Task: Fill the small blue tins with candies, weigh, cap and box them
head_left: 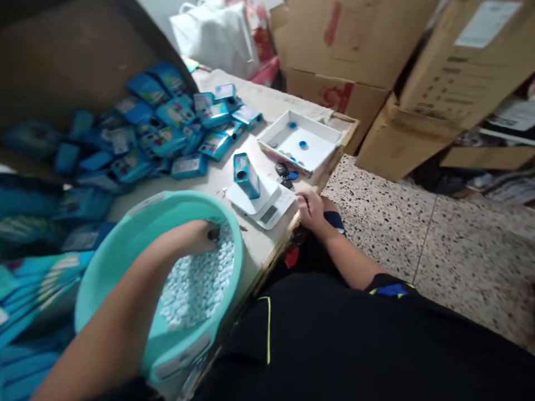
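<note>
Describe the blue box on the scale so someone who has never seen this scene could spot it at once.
Start from the turquoise tub holding pale pellets and go right in the picture to the white digital scale. The blue box sits there, a dark round hole showing. Unlike the heaped blue boxes, it sits alone.

the tub (112, 259) looks smooth plastic, the small cartons (171, 136) glossy, the big boxes (330, 47) matt cardboard.

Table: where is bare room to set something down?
Bare table shows between tub and scale; another strip runs behind the tray. Crowded: beyond the tub, where boxes heap, and between scale and tray, where dark things lie.
</note>
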Tool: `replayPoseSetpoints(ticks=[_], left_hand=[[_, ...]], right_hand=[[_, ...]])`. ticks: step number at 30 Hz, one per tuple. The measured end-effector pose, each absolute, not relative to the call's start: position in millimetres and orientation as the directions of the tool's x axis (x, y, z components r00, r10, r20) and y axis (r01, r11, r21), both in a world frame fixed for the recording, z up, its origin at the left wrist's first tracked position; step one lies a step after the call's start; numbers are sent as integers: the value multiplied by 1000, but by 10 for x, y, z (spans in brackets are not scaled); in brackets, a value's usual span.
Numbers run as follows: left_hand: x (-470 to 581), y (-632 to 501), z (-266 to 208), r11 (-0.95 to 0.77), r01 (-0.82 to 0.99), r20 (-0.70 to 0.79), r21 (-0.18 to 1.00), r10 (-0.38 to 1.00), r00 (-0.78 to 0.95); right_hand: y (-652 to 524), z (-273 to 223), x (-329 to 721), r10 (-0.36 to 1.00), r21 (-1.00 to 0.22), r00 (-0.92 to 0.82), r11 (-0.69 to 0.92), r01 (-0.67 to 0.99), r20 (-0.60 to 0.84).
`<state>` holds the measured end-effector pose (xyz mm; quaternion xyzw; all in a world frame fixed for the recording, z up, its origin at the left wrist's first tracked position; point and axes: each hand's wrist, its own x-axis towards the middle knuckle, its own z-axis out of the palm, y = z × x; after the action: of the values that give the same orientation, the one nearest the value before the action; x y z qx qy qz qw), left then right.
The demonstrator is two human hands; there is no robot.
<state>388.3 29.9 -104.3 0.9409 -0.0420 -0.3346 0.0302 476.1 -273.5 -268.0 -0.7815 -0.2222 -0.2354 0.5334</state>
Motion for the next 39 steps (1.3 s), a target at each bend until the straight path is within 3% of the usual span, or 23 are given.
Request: replayPoseSetpoints(ticks=[5, 15, 19, 24, 27, 33, 39], left_hand=[[3911, 322, -1083, -996, -21, -630, 82, -68, 773], [3901, 707, -838, -993, 90, -302, 82, 61, 951], [3821, 682, -792, -989, 99, -253, 110, 68, 965], [3794, 585, -779, -965, 57, -133, 257, 23, 991], [3822, 464, -687, -959, 30, -113, 282, -2, 994], [4078, 139, -386, -970, -39, -64, 239, -56, 996], [4600, -123, -384, -963, -260, 59, 69, -256, 965]], right_hand=[[-2793, -2696, 4724, 105, -624, 707, -393, 676, 700], [-2803, -2732, 4717, 137, -640, 721, -371, 673, 680], [-2803, -2723, 4703, 119, -640, 709, -346, 686, 695], [-2795, -2710, 4696, 134, -611, 679, -337, 716, 722], [-2789, -2738, 4700, 112, -605, 664, -324, 727, 739], [-2770, -2755, 4708, 129, -613, 677, -327, 719, 725], [-2777, -2727, 4714, 181, -625, 693, -319, 713, 698]])
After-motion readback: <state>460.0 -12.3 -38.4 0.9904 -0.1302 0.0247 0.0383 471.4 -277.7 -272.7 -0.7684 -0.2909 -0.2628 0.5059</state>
